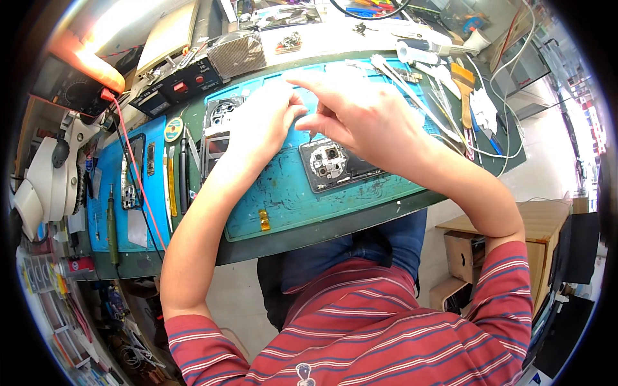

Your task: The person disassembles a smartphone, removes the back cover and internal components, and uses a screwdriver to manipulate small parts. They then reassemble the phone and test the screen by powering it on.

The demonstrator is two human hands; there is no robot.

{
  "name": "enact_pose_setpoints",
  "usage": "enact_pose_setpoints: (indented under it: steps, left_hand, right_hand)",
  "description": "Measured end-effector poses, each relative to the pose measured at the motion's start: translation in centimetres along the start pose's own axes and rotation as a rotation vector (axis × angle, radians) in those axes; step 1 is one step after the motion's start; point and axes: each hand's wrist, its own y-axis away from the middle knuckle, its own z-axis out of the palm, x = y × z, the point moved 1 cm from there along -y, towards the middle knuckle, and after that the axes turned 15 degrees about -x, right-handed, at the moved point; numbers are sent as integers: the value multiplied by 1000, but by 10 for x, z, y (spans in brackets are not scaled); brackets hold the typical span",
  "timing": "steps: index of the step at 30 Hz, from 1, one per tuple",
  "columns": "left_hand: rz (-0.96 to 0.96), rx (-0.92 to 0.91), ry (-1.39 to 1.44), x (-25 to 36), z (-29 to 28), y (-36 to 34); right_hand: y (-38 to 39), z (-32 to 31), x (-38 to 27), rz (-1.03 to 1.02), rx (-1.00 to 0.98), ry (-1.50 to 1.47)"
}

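Over the blue work mat [270, 193] both hands are raised close together. My left hand [262, 119] is closed, its fingertips curled inward towards the other hand. My right hand [370, 112] has its forefinger stretched out, with the thumb and other fingers bent towards my left fingertips. What either hand pinches, if anything, is too small or hidden to make out. Below my right hand lies an opened phone [329, 161] with its camera module exposed, partly covered by that arm. A second opened phone [217, 128] lies left of my left hand, partly hidden by it.
An orange multimeter [77, 80] with a red lead stands at the left. Near it are a black power unit [180, 83], a solder spool [173, 128] and a screwdriver [112, 225]. Brushes [462, 87] and tweezers crowd the right. Small amber pieces [264, 220] lie near the mat's front edge.
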Motion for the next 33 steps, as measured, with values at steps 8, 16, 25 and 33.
enact_pose_setpoints:
  steps: [8,16,25,33]
  left_hand:
    - [37,3,18,-7,3,3]
    - [38,71,226,1,-15,6]
    - [10,-17,508,18,-30,31]
    - [50,-1,509,20,-22,35]
  right_hand:
    - [-7,-3,-5,15,-14,-131]
    - [-5,-5,-2,7,-42,-159]
    - [-1,-9,7,75,75,-396]
    - [5,-13,6,108,103,-473]
